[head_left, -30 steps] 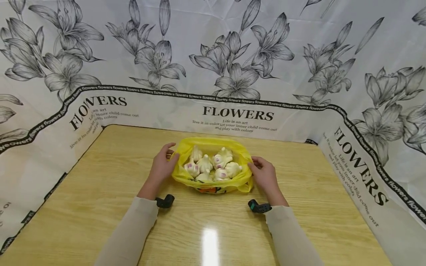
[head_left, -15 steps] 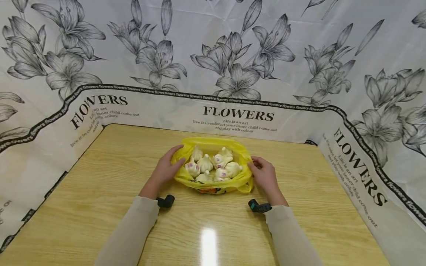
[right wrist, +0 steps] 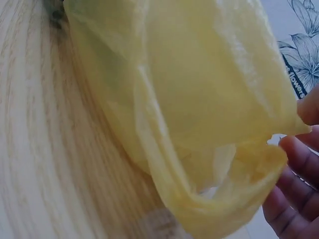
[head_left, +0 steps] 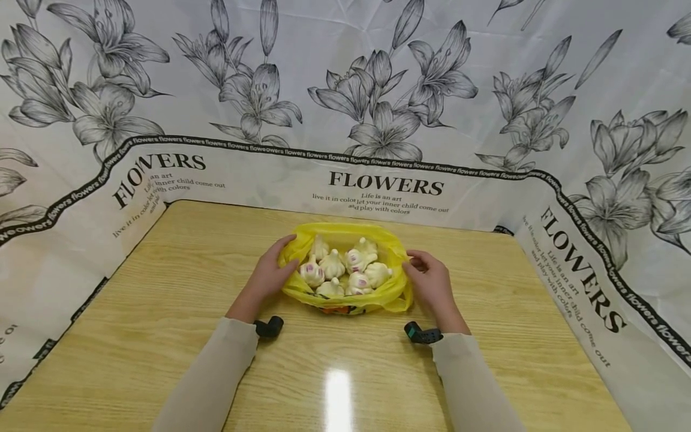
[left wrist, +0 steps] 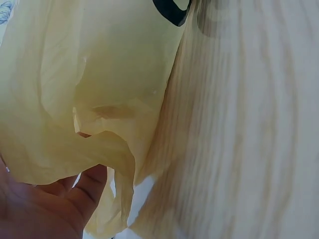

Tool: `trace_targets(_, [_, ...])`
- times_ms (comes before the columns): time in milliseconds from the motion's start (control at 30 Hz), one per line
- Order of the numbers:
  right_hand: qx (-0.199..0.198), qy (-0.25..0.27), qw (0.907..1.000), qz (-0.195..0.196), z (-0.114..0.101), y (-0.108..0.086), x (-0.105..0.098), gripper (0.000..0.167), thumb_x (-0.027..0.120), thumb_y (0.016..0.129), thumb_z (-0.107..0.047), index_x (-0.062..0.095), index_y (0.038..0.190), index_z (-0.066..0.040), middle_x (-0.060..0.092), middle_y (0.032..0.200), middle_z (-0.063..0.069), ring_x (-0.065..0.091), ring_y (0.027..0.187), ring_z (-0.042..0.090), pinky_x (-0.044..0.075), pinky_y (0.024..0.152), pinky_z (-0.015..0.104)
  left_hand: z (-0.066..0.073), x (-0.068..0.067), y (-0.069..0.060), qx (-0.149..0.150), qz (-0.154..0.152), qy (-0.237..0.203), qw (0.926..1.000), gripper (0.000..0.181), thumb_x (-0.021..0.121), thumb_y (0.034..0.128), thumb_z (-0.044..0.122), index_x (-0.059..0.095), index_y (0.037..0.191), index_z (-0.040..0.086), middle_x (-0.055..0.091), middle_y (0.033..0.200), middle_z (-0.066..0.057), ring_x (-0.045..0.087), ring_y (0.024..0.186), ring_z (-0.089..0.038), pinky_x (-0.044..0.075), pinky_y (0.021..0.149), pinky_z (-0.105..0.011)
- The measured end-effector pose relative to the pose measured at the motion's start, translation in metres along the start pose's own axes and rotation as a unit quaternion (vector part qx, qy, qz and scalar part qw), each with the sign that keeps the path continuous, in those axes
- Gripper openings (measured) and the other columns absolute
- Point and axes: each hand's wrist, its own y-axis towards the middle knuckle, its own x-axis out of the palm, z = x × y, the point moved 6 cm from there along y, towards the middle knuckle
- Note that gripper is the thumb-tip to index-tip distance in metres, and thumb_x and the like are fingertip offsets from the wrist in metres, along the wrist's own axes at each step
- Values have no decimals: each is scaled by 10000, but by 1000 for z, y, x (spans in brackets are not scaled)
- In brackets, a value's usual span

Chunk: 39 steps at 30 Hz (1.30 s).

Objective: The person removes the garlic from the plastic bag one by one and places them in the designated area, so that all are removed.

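Observation:
A yellow plastic bag sits on the table with its mouth spread wide. Several white garlic bulbs with purplish marks lie inside it. My left hand grips the bag's left rim, thumb over the edge; in the left wrist view, fingers show below the sheet, partly hidden by it. On the other side my right hand pinches the right rim. The right wrist view has a loop of the bag hanging beside the right hand's curled fingers.
The wooden table extends around the bag. White cloth printed with flowers stands along its back and sides. A black device is worn at the left wrist and another at the right wrist.
My left hand has shifted right and slightly forward, bringing its thumb over the bag's left rim. The right hand has moved very slightly right. The garlic has hardly moved.

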Motion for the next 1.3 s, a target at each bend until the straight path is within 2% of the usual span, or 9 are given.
trace_targets(167, [-331, -28, 9992, 222, -10, -2, -6, 416, 621, 925, -319, 610, 1297, -134, 629, 1152, 103, 589, 1050, 259, 495, 900, 417, 2, 0, -1, -43, -18, -54, 10000, 599, 549, 953, 253, 333, 1511, 250, 326, 1567, -94, 303, 1443, -329, 277, 1155, -535])
trace_targets(367, [-732, -280, 9958, 466, -24, -6, -11, 401, 643, 913, -284, 623, 1275, -114, 616, 1183, 114, 570, 1094, 289, 474, 938, 444, 4, -1, 0, -22, -36, -137, 9999, 607, 544, 949, 234, 328, 1516, 235, 318, 1571, -99, 293, 1446, -335, 273, 1156, -539])
trace_targets(667, [-1280, -461, 9900, 369, -56, -10, -9, 392, 660, 901, -276, 644, 1247, -92, 637, 1198, 122, 598, 1082, 319, 488, 953, 472, 5, 0, 3, 6, -55, -144, 9999, 605, 534, 952, 226, 324, 1520, 219, 314, 1574, -95, 287, 1449, -335, 273, 1157, -535])
trace_targets(767, [-1541, -403, 9863, 439, -65, -9, -11, 375, 664, 900, -255, 652, 1228, -75, 650, 1194, 127, 612, 1061, 310, 496, 946, 482, 5, 0, 5, 69, -68, -183, 9998, 595, 525, 959, 217, 326, 1520, 215, 317, 1573, -96, 291, 1448, -332, 278, 1156, -531])
trace_targets(867, [-1611, -271, 9855, 452, -70, -11, -12, 369, 678, 891, -233, 652, 1222, -71, 653, 1194, 124, 619, 1053, 298, 499, 947, 487, 5, 0, 6, 83, -88, -195, 9997, 589, 517, 966, 215, 322, 1522, 219, 315, 1575, -92, 291, 1449, -328, 281, 1154, -530])
trace_targets(1067, [-1659, -157, 9860, 56, -74, -14, -5, 392, 683, 887, -206, 627, 1245, -55, 637, 1232, 128, 607, 1100, 300, 492, 970, 483, 4, 2, 6, 63, -97, -174, 9998, 579, 517, 971, 219, 327, 1518, 224, 320, 1572, -86, 295, 1449, -322, 282, 1155, -525])
trace_targets(1300, [-1812, -453, 9799, -703, -82, -19, 11, 453, 678, 888, -223, 590, 1304, -67, 596, 1297, 124, 575, 1163, 313, 488, 982, 490, 6, 0, 4, 34, -50, -186, 9998, 576, 513, 972, 221, 328, 1518, 222, 319, 1573, -78, 285, 1455, -311, 269, 1164, -517])
